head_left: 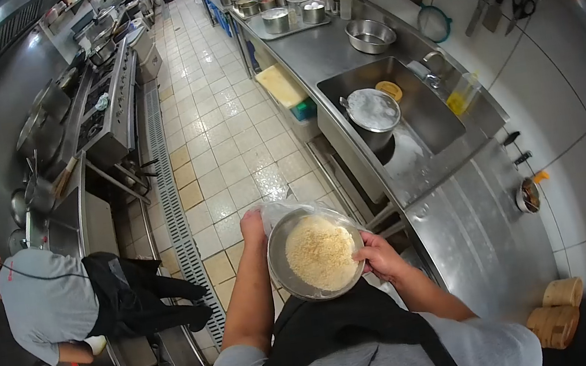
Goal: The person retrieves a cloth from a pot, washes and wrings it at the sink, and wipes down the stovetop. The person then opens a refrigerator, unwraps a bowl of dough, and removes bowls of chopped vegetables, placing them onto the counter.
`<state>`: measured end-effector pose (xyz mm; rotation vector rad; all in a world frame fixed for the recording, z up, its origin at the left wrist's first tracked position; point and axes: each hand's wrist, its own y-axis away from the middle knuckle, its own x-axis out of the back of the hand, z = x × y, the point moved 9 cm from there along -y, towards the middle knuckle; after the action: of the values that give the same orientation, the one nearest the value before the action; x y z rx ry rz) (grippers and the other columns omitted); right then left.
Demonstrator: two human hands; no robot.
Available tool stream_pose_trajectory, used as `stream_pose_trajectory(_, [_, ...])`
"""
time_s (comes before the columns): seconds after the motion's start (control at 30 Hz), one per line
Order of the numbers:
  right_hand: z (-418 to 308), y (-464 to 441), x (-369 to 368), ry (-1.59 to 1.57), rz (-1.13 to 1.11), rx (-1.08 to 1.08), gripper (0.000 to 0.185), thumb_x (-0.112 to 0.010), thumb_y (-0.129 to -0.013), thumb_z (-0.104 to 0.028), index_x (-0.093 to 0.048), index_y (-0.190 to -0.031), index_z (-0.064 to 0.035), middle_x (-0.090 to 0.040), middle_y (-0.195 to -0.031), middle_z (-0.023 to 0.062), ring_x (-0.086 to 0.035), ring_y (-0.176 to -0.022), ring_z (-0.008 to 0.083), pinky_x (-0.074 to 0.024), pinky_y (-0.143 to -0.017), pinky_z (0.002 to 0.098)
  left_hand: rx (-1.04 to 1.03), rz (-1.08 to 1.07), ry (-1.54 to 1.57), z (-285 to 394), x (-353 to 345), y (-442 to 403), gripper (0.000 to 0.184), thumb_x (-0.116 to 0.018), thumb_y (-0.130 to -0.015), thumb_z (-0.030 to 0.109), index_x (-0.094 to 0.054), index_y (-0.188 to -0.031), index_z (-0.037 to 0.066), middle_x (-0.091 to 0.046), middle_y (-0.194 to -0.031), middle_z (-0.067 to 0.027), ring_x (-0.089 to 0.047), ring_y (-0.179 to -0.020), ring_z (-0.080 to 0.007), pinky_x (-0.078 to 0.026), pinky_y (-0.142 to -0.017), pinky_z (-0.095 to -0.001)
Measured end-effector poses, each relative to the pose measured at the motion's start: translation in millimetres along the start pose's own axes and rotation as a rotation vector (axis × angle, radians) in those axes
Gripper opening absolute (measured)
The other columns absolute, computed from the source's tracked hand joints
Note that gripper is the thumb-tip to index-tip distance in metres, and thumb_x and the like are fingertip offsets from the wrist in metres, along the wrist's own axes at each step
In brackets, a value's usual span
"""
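A round metal bowl [281,275] holds pale yellow crumbs or powder [319,253] and is held in front of my apron. My right hand [379,254] grips its right rim, with the thumb over the edge. On the upper left side, my left hand [253,227] is closed on a clear plastic bag [278,209], which lies along the far side of the bowl. How far the bag reaches under the bowl is hidden.
At right, a sink [440,119] holds a pot of foamy water [372,110]. A steel bowl [371,36] rests on the counter behind. A co-worker [52,296] bends over the left worktop; stoves [104,97] line the left. The tiled floor runs between.
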<state>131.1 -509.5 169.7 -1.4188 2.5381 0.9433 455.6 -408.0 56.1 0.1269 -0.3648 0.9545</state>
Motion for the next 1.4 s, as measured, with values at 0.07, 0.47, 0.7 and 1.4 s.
stream_pose_trajectory(0.07, [-13.7, -32.9, -2.0, 0.033, -0.052, -0.002, 0.051, -0.054, -0.075, -0.002, -0.052, -0.127, -0.0049, -0.062, -0.099, 0.0051, -0.064, -0.079, 0.0152, -0.0548, -0.055, 0.0270, 0.017, 0.030, -0.041, -10.7, 9.8, -30.6, 0.020, -0.050, -0.089, 0.006, -0.064, -0.101, -0.002, -0.067, -0.092, -0.0120, -0.064, -0.080, -0.0221, -0.051, -0.069, -0.0316])
stream_pose_trajectory(0.47, [-190.6, -228.9, 7.6, -0.006, -0.047, 0.121, 0.048, -0.051, -0.073, 0.002, -0.053, -0.120, -0.0039, -0.063, -0.104, 0.0087, -0.067, -0.083, 0.0188, -0.0582, -0.064, 0.0340, 0.534, 0.742, 0.796, -78.1, 190.5, -31.3, 0.026, -0.059, -0.087, 0.015, -0.062, -0.108, -0.001, -0.065, -0.104, -0.0151, -0.066, -0.090, -0.0284, -0.055, -0.079, -0.0431])
stream_pose_trajectory(0.7, [-242.5, -342.2, 29.8, -0.127, 0.160, 0.184, 0.045, -0.051, -0.077, -0.003, -0.049, -0.122, 0.0005, -0.064, -0.104, 0.0141, -0.069, -0.078, 0.0232, -0.0609, -0.058, 0.0356, 0.759, 0.778, 0.993, -242.0, 195.1, 90.5, 0.042, -0.070, -0.082, 0.023, -0.061, -0.114, -0.004, -0.065, -0.108, -0.0139, -0.066, -0.089, -0.0325, -0.057, -0.076, -0.0466])
stream_pose_trajectory(1.4, [-473.8, -569.7, 135.9, -0.404, 0.660, 0.639, 0.042, -0.053, -0.081, -0.006, -0.046, -0.119, 0.0091, -0.058, -0.110, 0.0234, -0.063, -0.088, 0.0352, -0.0584, -0.064, 0.0462, 0.528, 0.486, -0.252, -179.3, 270.6, -432.0, 0.029, -0.061, -0.083, 0.022, -0.062, -0.094, -0.005, -0.065, -0.092, -0.0227, -0.061, -0.087, -0.0356, -0.047, -0.080, -0.0412])
